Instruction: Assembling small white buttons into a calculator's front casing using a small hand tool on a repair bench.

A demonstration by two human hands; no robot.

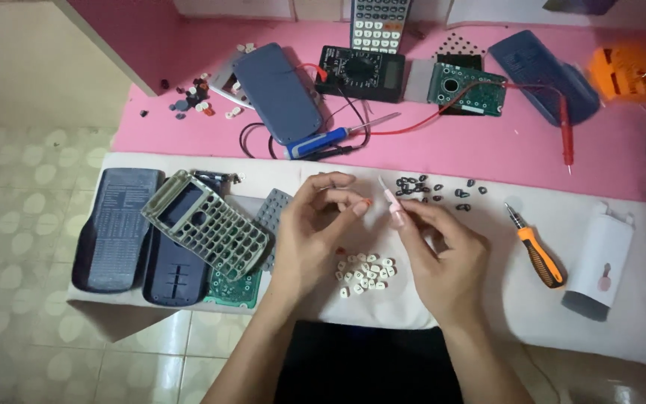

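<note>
My left hand [309, 232] pinches a tiny orange key cap [367, 203] between thumb and fingertip above the white cloth [487, 247]. My right hand [443, 254] grips pale pink tweezers [392, 203], whose tip points up toward the orange cap. Just below the hands lies a cluster of several small white key caps [366, 271]. A scatter of small black key caps [431, 189] rests beyond the tweezers. To the left sits an empty grey calculator front frame [205, 223] over a grey rubber keypad mat [272, 213] and a green circuit board [232, 288].
Dark calculator back covers [117, 228] lie at the left edge. An orange-handled screwdriver [536, 251] and a white case [600, 262] are on the right. On the pink table [450, 146]: a black multimeter [360, 72] with red probe, a blue screwdriver [323, 142], another circuit board [466, 87], calculators.
</note>
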